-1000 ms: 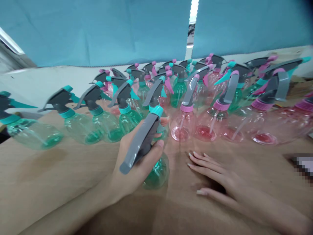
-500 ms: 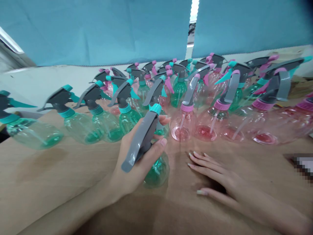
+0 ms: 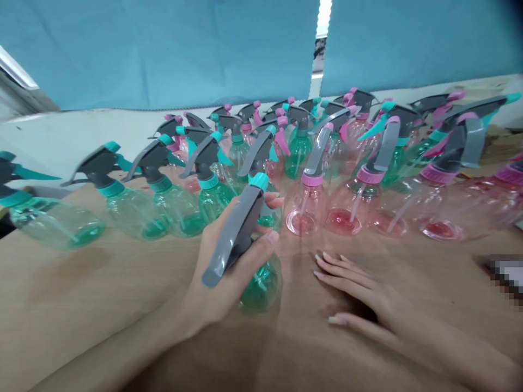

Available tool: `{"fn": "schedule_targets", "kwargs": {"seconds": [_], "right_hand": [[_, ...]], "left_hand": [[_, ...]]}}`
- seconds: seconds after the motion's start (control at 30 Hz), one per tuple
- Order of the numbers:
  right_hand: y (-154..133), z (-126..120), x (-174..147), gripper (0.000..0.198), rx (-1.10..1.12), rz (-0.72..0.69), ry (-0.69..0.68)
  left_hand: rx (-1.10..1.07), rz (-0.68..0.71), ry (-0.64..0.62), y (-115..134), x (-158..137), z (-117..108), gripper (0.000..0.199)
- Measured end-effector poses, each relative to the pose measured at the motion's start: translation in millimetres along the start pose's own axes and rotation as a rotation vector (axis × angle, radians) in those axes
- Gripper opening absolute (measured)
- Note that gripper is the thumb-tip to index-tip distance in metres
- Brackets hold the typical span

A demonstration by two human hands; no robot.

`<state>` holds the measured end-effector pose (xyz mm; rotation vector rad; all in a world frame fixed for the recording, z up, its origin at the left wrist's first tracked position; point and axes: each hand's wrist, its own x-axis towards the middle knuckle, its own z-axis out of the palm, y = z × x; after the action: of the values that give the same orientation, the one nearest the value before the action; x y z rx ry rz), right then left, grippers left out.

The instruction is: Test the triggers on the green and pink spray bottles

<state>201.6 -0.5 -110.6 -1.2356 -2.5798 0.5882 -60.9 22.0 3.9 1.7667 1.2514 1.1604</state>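
Observation:
My left hand [image 3: 223, 261] is wrapped round the neck of a green spray bottle [image 3: 261, 288]. Its grey sprayer head with a teal nozzle rises above my fingers, and the hand hides the collar and trigger. My right hand [image 3: 368, 294] rests palm down on the wooden table [image 3: 134, 305], fingers stretched out, holding nothing. Just beyond its fingertips stands a clear pink spray bottle [image 3: 306, 209] with a pink collar. To the left of the held bottle is another green spray bottle [image 3: 214, 198] with a teal collar.
Several green spray bottles [image 3: 134, 212] line the left side, and several pink ones [image 3: 353, 204] the right. More bottles crowd behind them, before a white ledge [image 3: 73, 139] and blue curtain [image 3: 183, 54]. A pixelated flat object [image 3: 509, 275] lies at the right edge.

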Motion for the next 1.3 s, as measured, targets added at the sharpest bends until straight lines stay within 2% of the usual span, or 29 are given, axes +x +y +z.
{"fn": "schedule_targets", "kwargs": {"seconds": [0.57,0.8,0.93,1.2,1.3], "right_hand": [[-0.8,-1.1,-0.2,0.060,0.068,0.006,0.039],[-0.5,-1.0,-0.5,0.060,0.018,0.001,0.034],[-1.6,-1.6,0.0,0.060,0.027,-0.002,0.051],[-1.5,-0.1,1.7,0.059,0.034,0.001,0.054],[-0.6,-0.3,0.8,0.060,-0.007,-0.003,0.036]], "left_hand": [[-0.020,0.011,0.010,-0.5,-2.1,-0.5,0.030],[-0.012,0.025,-0.019,-0.8,-1.5,0.7,0.023],[-0.040,0.000,-0.002,4.0,0.5,0.4,0.019],[0.017,-0.071,-0.073,11.9,0.5,-6.1,0.014],[-0.030,-0.060,-0.072,10.7,0.0,-6.3,0.019]]}}
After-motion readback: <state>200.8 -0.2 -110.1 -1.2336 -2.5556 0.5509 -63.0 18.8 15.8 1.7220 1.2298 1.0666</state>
